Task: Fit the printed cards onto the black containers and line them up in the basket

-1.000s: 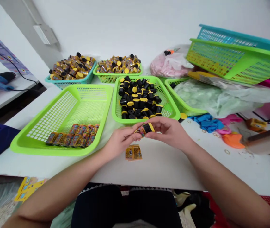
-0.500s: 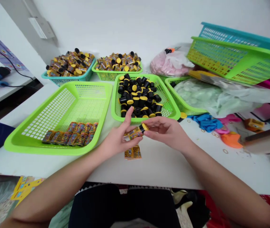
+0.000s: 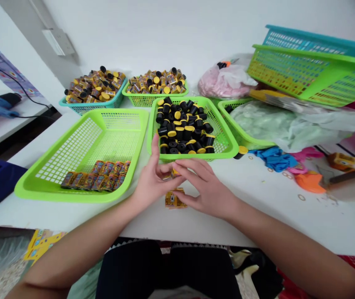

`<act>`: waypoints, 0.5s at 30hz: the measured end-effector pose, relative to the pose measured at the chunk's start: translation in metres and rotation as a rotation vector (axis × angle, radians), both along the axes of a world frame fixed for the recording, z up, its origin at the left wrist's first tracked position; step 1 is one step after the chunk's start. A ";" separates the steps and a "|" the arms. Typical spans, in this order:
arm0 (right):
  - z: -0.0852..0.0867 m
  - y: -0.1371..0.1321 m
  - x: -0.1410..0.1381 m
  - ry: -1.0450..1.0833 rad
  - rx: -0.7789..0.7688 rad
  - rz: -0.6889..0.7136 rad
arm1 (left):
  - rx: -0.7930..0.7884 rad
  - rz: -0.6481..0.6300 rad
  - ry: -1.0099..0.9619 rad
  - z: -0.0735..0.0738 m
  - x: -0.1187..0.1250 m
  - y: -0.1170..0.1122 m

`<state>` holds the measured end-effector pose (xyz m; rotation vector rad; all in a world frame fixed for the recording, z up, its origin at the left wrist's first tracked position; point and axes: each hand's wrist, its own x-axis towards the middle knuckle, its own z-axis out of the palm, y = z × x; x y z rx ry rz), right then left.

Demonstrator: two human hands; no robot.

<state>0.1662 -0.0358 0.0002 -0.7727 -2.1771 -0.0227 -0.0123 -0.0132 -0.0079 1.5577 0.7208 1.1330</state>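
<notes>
Over the middle of the table, my left hand (image 3: 157,178) grips a small canister (image 3: 175,172) with a yellow cap, and most of it is hidden by fingers. My right hand (image 3: 204,187) closes on it from the right, fingertips on the cap end, thumb lower down. Beneath them lies a small stack of printed yellow labels (image 3: 171,201), partly covered by the right thumb. Left of my hands, a green basket (image 3: 40,194) holds several labelled canisters (image 3: 98,181) in neat rows. Straight ahead, another green basket (image 3: 224,145) holds plain black canisters (image 3: 180,128) with yellow caps.
At the back stand a teal basket (image 3: 82,110) and a green basket (image 3: 141,100) heaped with labelled canisters. Stacked baskets (image 3: 308,79), plastic bags (image 3: 265,120) and blue balloons (image 3: 272,159) crowd the right. One loose canister (image 3: 241,152) lies beside the middle basket.
My right hand has moved left over the canister, which now shows far less between my fingers. Its thumb has come down over the labels. The view has shifted slightly.
</notes>
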 end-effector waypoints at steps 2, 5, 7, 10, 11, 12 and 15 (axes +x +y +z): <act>-0.002 0.000 0.001 -0.015 0.045 -0.013 | -0.041 -0.042 -0.059 0.002 0.002 0.001; -0.001 0.001 0.003 0.021 0.105 -0.050 | -0.074 -0.103 -0.103 0.006 0.003 0.003; 0.001 0.001 0.004 0.043 0.144 -0.061 | -0.098 -0.139 -0.133 0.009 0.001 0.003; 0.006 -0.002 0.004 0.096 0.165 0.024 | -0.134 -0.210 -0.171 0.018 -0.005 -0.002; 0.007 -0.004 0.003 0.127 0.155 0.077 | -0.138 -0.228 -0.177 0.023 -0.007 -0.006; 0.009 -0.006 0.002 0.158 0.141 0.132 | -0.133 -0.241 -0.182 0.028 -0.010 -0.012; 0.016 -0.014 -0.004 0.158 0.101 0.268 | -0.083 -0.238 -0.156 0.041 -0.023 -0.033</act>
